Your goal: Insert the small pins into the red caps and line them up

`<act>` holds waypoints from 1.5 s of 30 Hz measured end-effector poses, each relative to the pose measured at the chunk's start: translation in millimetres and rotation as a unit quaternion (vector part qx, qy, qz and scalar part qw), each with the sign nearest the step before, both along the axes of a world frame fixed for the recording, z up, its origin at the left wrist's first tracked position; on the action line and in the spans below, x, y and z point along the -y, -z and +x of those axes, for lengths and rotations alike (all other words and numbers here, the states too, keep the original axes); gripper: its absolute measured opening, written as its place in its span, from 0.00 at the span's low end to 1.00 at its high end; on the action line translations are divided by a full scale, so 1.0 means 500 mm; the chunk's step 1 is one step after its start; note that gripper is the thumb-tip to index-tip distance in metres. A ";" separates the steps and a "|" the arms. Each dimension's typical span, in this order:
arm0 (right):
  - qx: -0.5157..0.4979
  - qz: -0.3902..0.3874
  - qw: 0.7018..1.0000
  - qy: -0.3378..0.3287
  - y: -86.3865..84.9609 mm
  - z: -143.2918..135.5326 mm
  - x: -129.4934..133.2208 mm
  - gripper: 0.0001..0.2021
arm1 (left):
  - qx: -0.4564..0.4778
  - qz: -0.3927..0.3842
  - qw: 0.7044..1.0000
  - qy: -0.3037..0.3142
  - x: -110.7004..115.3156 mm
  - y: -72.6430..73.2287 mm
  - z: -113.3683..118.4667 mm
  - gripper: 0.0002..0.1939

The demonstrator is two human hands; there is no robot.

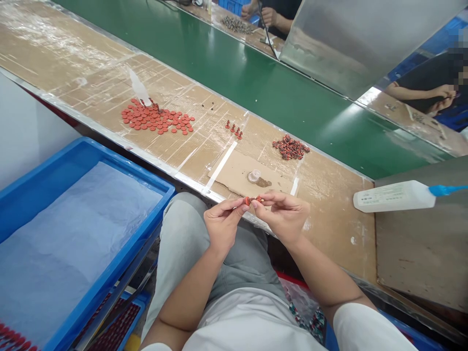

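My left hand [223, 223] pinches a small red disc [247, 201] between thumb and forefinger, above the table's front edge. With its fingertips, my right hand [287, 217] grips a tiny red-and-dark figurine [259, 199], whose end meets the disc. Fingers cover much of both parts. Just beyond my hands, a small clear cup [254, 176] stands on a cardboard sheet [234, 170] beside a wet brown patch. A heap of similar red-and-dark figurines [290, 147] lies behind it. To the left, several figurines on red bases [234, 129] stand in a row.
Many red discs [149, 118] lie farther left with a white pointed bottle [139, 87] among them. A blue-nozzled bottle [397, 196] is at right. A green belt [226, 63] runs behind the table; two other people work across it. A blue tray [157, 187] stands left.
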State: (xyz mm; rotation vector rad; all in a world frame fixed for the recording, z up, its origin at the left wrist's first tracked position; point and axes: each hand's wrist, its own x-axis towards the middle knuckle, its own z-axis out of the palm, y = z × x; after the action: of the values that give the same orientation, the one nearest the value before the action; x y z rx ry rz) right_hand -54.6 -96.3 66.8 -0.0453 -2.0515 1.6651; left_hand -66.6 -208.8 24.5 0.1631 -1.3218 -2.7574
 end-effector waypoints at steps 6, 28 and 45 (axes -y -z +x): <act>0.019 -0.003 1.000 0.005 0.006 -0.003 0.001 0.08 | -0.015 0.012 1.000 -0.004 -0.001 0.006 -0.003 0.09; 0.122 0.424 0.897 0.027 0.030 -0.396 -0.139 0.12 | -0.040 0.026 0.999 -0.009 0.042 0.001 -0.034 0.13; 0.157 0.455 0.875 0.044 0.073 -0.462 -0.126 0.17 | -0.154 0.025 0.988 -0.018 0.101 -0.073 -0.043 0.13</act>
State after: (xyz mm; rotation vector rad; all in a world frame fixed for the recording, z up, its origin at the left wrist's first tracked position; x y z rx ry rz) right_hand -285.3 -33.1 30.5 -0.0907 -2.8277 0.5176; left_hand -87.9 -259.5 61.1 -0.2268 -1.1577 -2.6500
